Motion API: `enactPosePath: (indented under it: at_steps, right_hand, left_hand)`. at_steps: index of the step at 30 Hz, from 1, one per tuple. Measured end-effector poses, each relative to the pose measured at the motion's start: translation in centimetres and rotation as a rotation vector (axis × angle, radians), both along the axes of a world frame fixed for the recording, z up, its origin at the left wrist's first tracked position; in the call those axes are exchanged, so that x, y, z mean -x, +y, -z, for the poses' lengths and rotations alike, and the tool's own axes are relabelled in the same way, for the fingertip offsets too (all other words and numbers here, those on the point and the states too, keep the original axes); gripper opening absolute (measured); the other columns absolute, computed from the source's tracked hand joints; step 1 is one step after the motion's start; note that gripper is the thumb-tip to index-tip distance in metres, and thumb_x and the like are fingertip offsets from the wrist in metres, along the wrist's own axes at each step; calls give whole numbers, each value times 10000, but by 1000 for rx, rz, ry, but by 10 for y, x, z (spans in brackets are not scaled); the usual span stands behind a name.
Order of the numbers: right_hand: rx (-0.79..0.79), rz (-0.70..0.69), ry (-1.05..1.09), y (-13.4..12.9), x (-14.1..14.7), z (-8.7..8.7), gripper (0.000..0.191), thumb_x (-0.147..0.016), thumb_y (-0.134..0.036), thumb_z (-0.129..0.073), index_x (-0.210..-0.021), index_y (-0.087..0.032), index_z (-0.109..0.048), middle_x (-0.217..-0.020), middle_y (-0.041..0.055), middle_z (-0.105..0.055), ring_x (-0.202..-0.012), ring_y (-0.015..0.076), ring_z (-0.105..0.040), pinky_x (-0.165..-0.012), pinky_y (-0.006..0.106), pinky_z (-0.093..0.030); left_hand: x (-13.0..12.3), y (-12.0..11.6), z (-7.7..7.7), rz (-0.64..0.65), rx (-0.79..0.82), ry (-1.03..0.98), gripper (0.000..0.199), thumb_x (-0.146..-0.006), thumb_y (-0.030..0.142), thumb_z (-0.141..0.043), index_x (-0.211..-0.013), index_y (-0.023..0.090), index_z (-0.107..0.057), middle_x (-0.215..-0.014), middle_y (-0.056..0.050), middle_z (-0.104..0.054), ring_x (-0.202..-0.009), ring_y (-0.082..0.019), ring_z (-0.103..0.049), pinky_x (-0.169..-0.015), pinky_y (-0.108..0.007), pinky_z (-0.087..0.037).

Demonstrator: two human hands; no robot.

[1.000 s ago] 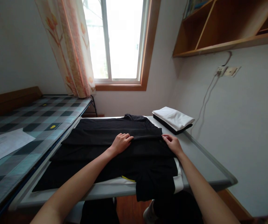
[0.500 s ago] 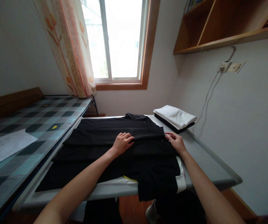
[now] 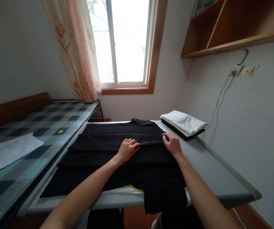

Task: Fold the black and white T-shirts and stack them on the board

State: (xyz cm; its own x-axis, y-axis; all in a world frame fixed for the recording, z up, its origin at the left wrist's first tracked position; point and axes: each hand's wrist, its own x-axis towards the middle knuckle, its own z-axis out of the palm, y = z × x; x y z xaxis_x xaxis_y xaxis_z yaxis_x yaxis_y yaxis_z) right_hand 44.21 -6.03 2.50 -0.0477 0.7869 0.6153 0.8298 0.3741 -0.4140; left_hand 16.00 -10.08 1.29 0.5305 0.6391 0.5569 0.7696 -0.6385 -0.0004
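Observation:
A black short-sleeved shirt [image 3: 79, 178] lies spread across the table, with long folds running left to right along it. Its collar end points right, and one sleeve droops over the near edge. My left hand [image 3: 128, 149] rests on the middle of the shirt, its fingers curled and closed at the fold. At the fold's right end, my right hand [image 3: 172, 143] pinches the cloth between thumb and fingers. A strip of white cloth and a yellow edge [image 3: 135, 188] show from under the shirt's near side.
Folded white cloth [image 3: 183, 122] lies on folded black cloth [image 3: 190, 136] at the table's back right. The pale table [image 3: 219, 173] meets the wall on the right. A checked bed with papers [image 3: 15, 149] stands left. Shelves [image 3: 219, 44] hang at upper right.
My right hand has moved left onto the fold's end, and its fingers have closed on the cloth. My left hand stays on the shirt. The view has shifted slightly.

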Motion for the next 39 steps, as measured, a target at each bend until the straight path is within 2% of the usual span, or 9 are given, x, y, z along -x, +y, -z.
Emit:
enactPosePath:
  at_steps: [4, 9, 13, 18, 23, 28, 34, 37, 39]
  right_hand:
    - [61, -26, -84, -4, -5, 10, 266, -870, -305, -441, -879, -212, -690, -919, 77, -688, -924, 249, -619, -849, 388, -405]
    - [130, -91, -142, -16, -3, 6, 244, -813, -281, -505, -944, -253, -710, -977, 56, -664, -993, 254, -570, -872, 404, -361]
    - [137, -135, -164, -21, -3, 3, 300, -734, -225, -556, -996, -278, -694, -1029, 50, -649, -1017, 259, -537, -898, 414, -341]
    - [167, -9, -155, -16, -19, 10, 272, -685, -209, -581, -931, -274, -680, -1002, 51, -624, -985, 276, -527, -868, 426, -366]
    - [141, 155, -55, -8, -34, 21, 180, -690, -227, -595, -846, -250, -680, -956, 55, -566, -930, 256, -539, -822, 407, -409]
    - [191, 191, 92, -6, -38, 25, 315, -712, -275, -632, -1025, -256, -665, -922, 22, -521, -759, 167, -579, -770, 368, -452]
    - [209, 41, 272, -2, -44, 24, 230, -703, -276, -593, -878, -207, -726, -756, 26, -592, -627, 149, -581, -666, 307, -492]
    - [244, -7, 352, -3, -45, 23, 276, -714, -355, -587, -877, -185, -730, -576, 3, -587, -541, 157, -562, -558, 281, -468]
    - [277, -36, 425, -4, -44, 22, 305, -721, -389, -580, -890, -175, -717, -538, -1, -594, -512, 159, -569, -523, 272, -461]
  left_hand:
    - [-1, -1, 0, -6, 21, -6, 163, -912, 305, -573, -1017, 237, -679, -945, -26, -674, -864, -165, -592, -773, -324, -422]
    - [-1, -2, -2, -9, 21, -32, 168, -915, 306, -566, -1023, 236, -673, -951, -21, -674, -860, -166, -593, -779, -329, -422]
    - [-1, -2, -3, -33, 5, -55, 176, -925, 308, -548, -1028, 237, -672, -946, -24, -671, -849, -165, -593, -768, -328, -426]
    - [-1, -3, -5, -56, -9, -78, 183, -937, 309, -527, -1023, 232, -669, -937, -25, -669, -844, -162, -594, -769, -326, -429]
    - [-1, -3, -4, -56, -1, -80, 177, -933, 307, -535, -1012, 229, -672, -929, -27, -670, -841, -164, -595, -770, -326, -426]
    - [0, -3, -4, -50, 13, -86, 175, -932, 308, -536, -1005, 226, -672, -931, -27, -673, -846, -168, -598, -781, -324, -423]
    - [0, -3, -3, -59, 21, -91, 182, -933, 312, -535, -1015, 228, -674, -935, -28, -676, -850, -168, -601, -782, -326, -429]
    - [-1, -2, -3, -57, 21, -96, 195, -939, 313, -523, -1027, 226, -674, -942, -34, -675, -850, -169, -604, -785, -333, -433]
    - [-1, -3, -3, -54, 23, -103, 203, -944, 313, -513, -1034, 224, -672, -950, -36, -676, -853, -169, -604, -787, -335, -432]
